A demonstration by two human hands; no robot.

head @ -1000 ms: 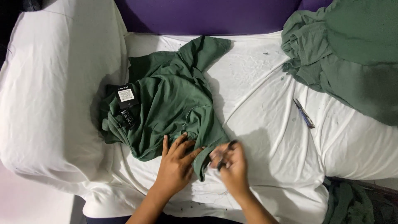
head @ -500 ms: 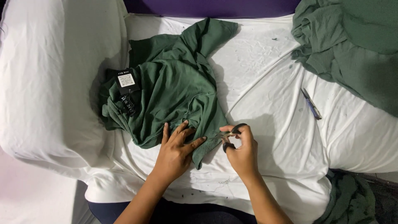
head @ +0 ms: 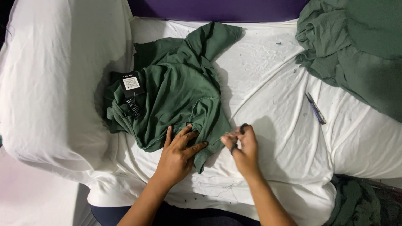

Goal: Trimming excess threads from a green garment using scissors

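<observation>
Right now the left hand (head: 178, 157) lies spread and flat on the lower hem of the green shirt (head: 176, 96), which sits crumpled on the white sheet (head: 272, 83) with its black tag (head: 131, 83) turned up. The right hand (head: 243, 148), just beside the hem, is pressed together around something small and dark; I cannot tell what it is. To my eye the fabric wants to be kept taut under that flat palm, and the pinching fingers kept close to the edge. Open sheet stretches to the right as far as the small snips (head: 316, 109); beyond them another green heap (head: 356, 46) crowds the corner. The sheet's near edge is close under both wrists.
</observation>
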